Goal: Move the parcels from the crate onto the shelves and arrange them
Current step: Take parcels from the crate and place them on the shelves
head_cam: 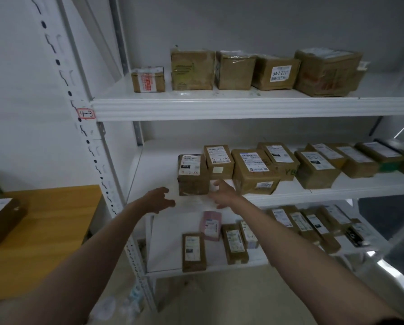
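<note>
A brown parcel (192, 175) with a white label stands at the left end of the row on the middle shelf (337, 191). My left hand (160, 199) hovers just left of it, fingers loosely spread, holding nothing. My right hand (223, 193) is at the parcel's lower right corner, fingers relaxed, close to it or just touching. Several more brown labelled parcels (255, 171) line the middle shelf to the right. The crate is out of view.
The top shelf (243, 109) carries several brown boxes (235, 71). The lower shelf holds flat parcels and a pink one (210, 225). A white upright post (88, 127) bears a "4-3" tag. At left, a wooden table (44, 233) holds a brown parcel (2, 219).
</note>
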A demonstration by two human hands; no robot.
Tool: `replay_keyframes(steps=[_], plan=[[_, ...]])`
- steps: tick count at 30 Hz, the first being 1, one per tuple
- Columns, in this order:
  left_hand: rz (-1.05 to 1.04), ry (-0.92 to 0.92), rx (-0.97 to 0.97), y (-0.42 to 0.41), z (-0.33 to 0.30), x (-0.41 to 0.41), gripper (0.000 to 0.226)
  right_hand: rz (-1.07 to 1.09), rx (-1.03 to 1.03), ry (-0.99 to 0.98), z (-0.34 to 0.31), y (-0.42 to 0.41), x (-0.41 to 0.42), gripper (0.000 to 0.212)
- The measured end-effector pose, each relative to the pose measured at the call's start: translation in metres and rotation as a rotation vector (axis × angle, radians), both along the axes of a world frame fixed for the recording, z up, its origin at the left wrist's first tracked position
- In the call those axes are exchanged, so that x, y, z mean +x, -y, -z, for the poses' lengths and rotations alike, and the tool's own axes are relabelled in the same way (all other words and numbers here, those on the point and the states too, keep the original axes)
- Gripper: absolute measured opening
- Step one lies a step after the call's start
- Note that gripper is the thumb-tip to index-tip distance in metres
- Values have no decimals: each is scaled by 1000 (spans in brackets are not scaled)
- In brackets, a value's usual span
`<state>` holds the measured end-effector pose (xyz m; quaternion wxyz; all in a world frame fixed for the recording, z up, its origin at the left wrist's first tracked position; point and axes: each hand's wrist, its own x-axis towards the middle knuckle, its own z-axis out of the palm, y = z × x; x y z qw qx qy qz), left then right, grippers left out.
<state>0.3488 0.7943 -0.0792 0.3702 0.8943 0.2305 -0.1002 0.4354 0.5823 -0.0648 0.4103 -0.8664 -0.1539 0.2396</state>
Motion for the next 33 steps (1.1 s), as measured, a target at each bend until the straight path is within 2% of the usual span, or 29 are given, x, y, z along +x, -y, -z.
replay_keyframes(steps=[6,14,25,33], plan=[[91,-12,151,9,-5,-41,62,-89,-87,22,-8,12,-33,58],[136,-120,292,18,4,-97,56,-368,-280,41,-1,-2,-66,65],[-177,-273,295,39,25,-192,60,-872,-432,263,26,-37,-94,64],[-474,-414,325,109,57,-339,59,-1256,-526,386,67,-58,-193,71]])
